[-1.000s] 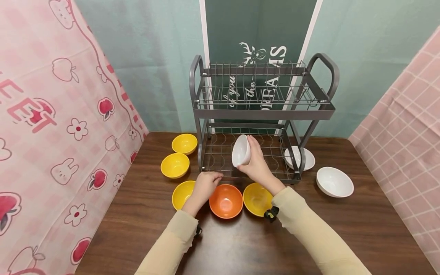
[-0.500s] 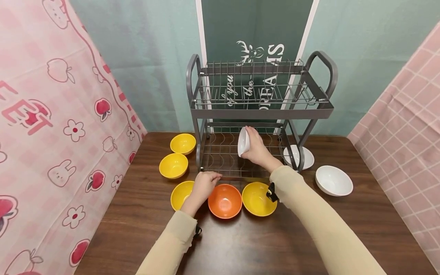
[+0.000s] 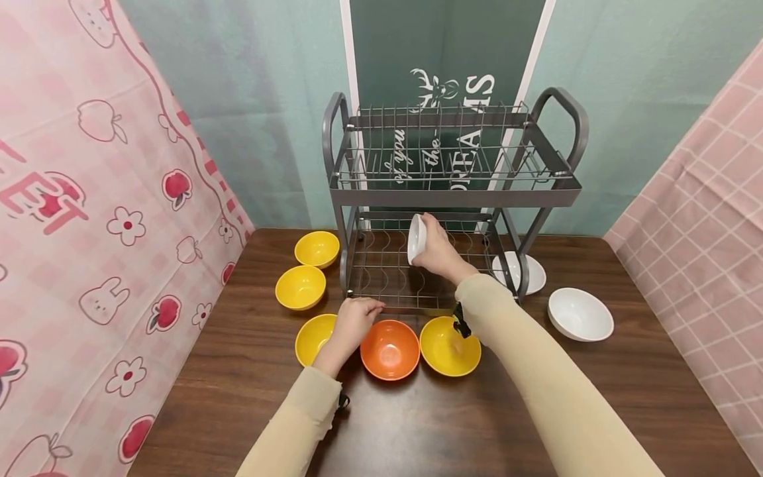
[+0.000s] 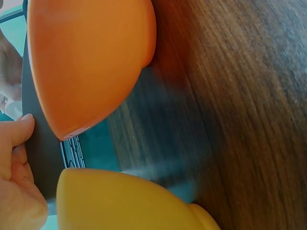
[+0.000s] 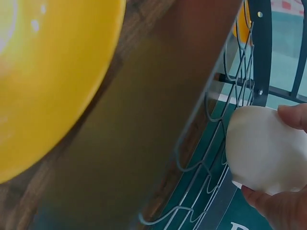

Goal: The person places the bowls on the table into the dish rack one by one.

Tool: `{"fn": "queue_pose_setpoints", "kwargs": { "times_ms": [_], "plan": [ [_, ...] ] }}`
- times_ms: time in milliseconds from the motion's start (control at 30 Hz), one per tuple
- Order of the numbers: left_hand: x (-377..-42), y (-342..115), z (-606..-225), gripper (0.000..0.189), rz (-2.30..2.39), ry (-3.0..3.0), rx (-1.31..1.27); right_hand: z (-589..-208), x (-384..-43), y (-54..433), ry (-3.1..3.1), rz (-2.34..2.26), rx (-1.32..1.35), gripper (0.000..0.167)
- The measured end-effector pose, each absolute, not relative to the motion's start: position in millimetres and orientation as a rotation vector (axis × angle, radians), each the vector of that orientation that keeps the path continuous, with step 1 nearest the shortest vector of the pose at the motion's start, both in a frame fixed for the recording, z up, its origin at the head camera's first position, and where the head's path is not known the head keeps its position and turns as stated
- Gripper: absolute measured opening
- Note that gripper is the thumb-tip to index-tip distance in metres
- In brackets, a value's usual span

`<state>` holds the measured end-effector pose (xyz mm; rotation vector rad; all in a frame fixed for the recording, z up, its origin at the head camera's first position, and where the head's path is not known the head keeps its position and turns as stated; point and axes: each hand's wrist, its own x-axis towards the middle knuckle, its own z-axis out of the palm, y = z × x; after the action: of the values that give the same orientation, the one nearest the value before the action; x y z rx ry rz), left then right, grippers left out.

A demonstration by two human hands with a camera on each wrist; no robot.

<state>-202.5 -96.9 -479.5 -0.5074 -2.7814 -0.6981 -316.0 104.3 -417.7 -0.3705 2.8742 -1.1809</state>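
Note:
My right hand (image 3: 440, 250) grips a small white bowl (image 3: 416, 240), thumb and fingers on opposite sides of it. The bowl stands tilted on its side, mouth to the left, over the lower wire shelf of a grey two-tier dish rack (image 3: 456, 198). In the right wrist view the same white bowl (image 5: 264, 151) is close to the shelf's wavy wires; whether it touches them I cannot tell. At the rack's lower front rail, my left hand (image 3: 353, 323) holds the edge, with curled fingers and the thumb tip on the dark rail in the left wrist view.
An orange bowl (image 3: 390, 351) stands before the rack, between a yellow bowl (image 3: 450, 354) and another yellow bowl (image 3: 311, 336) partly behind my left hand. Two more yellow bowls stand left. To the right are a white bowl (image 3: 580, 315) and another partly behind the rack's leg.
My right hand has carried the white bowl deeper into the lower tier and turned it more onto its side, lately shifting slightly left. My left hand stays at the rail.

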Motion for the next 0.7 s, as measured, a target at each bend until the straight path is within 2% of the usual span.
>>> {"fn": "queue_pose_setpoints", "kwargs": {
  "times_ms": [433,700],
  "plan": [
    [-203,-97,-481,0.013,-0.696,-2.775,-0.504,-419,-329,97,2.933,-1.155,-0.263,0.101],
    [-203,-97,-481,0.012,-0.700,-2.753,-0.512,-417,-331,95,2.972,-1.136,-0.341,0.091]
  ]
}}
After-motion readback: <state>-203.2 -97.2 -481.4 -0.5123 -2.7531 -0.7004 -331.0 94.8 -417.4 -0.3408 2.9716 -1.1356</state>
